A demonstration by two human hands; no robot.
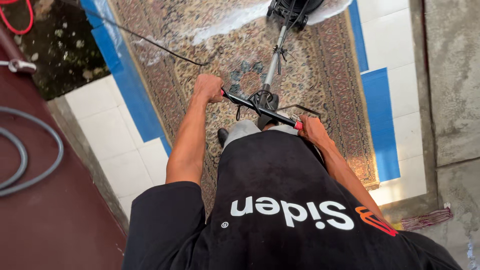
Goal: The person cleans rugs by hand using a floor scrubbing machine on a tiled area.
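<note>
On the patterned carpet (240, 70), spread over white and blue floor tiles (115, 145): left hand (207, 88) clenched round the left end of the black handlebar (260, 107), right hand (312, 131) clamped on the red-tipped right end. Between them, a silver shaft (274, 62) running forward and down to the scrubbing machine's black head (292, 7) at the far end of the carpet, in white foam (235, 20). Black cable (150, 42) trailing across the carpet's left side. Far left, grey hose (30, 165) curled on dark red flooring.
</note>
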